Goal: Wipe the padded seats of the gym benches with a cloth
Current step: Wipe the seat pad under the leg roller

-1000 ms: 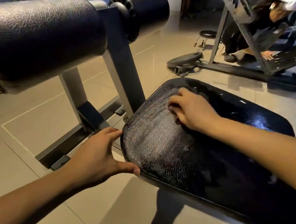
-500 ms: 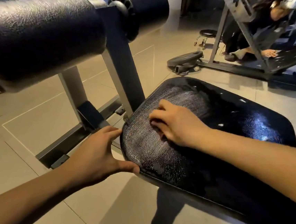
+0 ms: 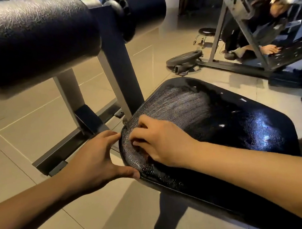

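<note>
Beige tiled floor [image 3: 27, 126] surrounds the glossy black padded bench seat [image 3: 240, 129] at centre. Within a second the right hand [image 3: 162, 144] has slid from its far middle to the near-left end, fingers curled; any cloth is hidden, so its grip is unclear. The left hand [image 3: 94, 162] still clasps that end's rim. Right half likely remains.

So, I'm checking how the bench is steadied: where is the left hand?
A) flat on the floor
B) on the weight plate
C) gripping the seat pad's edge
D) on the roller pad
C: the left hand clasps the narrow end of the seat pad, thumb against its rim.
</note>
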Motion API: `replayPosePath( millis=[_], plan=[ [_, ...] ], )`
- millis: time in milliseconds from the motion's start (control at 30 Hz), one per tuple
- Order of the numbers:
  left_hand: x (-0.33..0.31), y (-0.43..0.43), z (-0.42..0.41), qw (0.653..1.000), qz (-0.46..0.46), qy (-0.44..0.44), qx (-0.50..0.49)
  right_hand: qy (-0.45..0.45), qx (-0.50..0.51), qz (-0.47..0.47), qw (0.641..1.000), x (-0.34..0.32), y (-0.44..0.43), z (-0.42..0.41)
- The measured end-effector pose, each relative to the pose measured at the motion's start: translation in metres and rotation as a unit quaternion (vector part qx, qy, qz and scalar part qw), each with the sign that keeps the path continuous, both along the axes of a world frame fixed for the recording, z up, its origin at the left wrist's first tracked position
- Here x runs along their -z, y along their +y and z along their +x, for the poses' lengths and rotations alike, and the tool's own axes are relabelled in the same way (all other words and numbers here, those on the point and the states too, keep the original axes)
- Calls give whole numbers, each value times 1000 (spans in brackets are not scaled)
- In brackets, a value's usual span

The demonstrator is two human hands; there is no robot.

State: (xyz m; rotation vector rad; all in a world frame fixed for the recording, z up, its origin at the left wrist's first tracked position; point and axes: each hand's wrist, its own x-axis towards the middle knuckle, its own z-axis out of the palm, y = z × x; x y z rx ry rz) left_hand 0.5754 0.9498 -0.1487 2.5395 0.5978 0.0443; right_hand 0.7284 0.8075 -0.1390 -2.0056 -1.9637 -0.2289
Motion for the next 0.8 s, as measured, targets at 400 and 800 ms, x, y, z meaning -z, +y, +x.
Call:
replayPosePath(
  millis=[400, 800],
  plan=[
    [-4, -2, -1, 1000, -1, -10, 2, 26, 155, 6, 988, -5, 0, 17],
    [-3, -3, -1, 1000, -4, -5, -4, -33, 380, 13, 924, -3, -42, 122]
  ],
)
